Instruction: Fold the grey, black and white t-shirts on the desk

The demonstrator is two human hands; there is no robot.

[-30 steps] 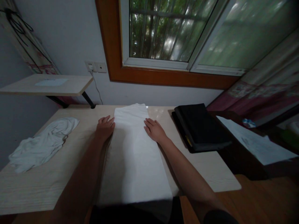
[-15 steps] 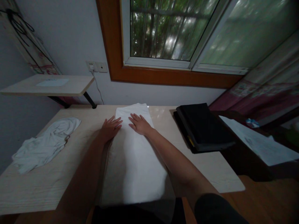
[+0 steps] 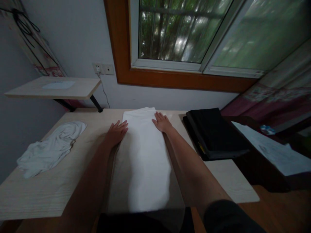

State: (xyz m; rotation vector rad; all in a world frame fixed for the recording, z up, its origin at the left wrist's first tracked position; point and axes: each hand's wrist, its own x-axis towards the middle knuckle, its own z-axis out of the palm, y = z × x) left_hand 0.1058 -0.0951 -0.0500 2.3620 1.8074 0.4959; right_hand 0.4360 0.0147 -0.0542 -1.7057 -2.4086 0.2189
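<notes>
A long white cloth (image 3: 148, 161), folded into a strip, lies flat on the pale wooden table (image 3: 89, 155) in front of me. Its near end hangs over the table's front edge. My left hand (image 3: 117, 132) rests flat on the strip's left edge near the far end, fingers apart. On the opposite side, my right hand (image 3: 162, 123) lies open with spread fingers over the far right edge of the cloth. Neither hand grips anything.
A crumpled white cloth (image 3: 53, 147) lies at the table's left. A small raised shelf (image 3: 29, 87) stands behind it. To the right sit black folders (image 3: 213, 132), with a paper sheet (image 3: 274, 149) beyond them. A window (image 3: 179, 35) is at the back.
My right hand has slid right and slightly away from me, from the middle of the folded cloth to its right edge. The left hand stays at the left edge. The view shifts slightly.
</notes>
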